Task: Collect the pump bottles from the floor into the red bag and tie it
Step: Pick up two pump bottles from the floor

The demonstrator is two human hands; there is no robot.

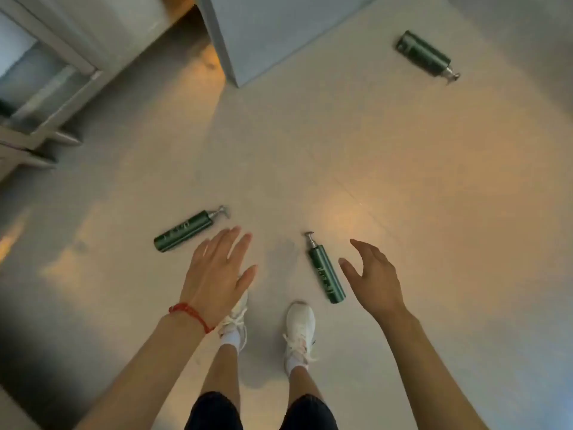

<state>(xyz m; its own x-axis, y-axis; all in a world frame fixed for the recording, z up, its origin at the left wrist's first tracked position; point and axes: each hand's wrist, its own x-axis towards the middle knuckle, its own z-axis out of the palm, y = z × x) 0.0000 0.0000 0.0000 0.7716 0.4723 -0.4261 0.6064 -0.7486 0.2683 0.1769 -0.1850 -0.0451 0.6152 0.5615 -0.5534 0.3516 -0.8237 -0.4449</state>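
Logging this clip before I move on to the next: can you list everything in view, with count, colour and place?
pump bottles: 3, dark green with silver pumps, all lying on the floor; one by the left hand, one between the hands, one far upper right
cabinet: 1, grey, top centre
metal-framed furniture: 1, grey, upper left
floor: pale grey
red bag: none in view
shoes: 2, white, bottom centre
bracelet: 1, red, left wrist
left hand: open, empty
right hand: open, empty

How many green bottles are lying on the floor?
3. One bottle by the left hand, one bottle by the right hand in front of the white shoes, and one far bottle at the upper right. More could lie outside the view.
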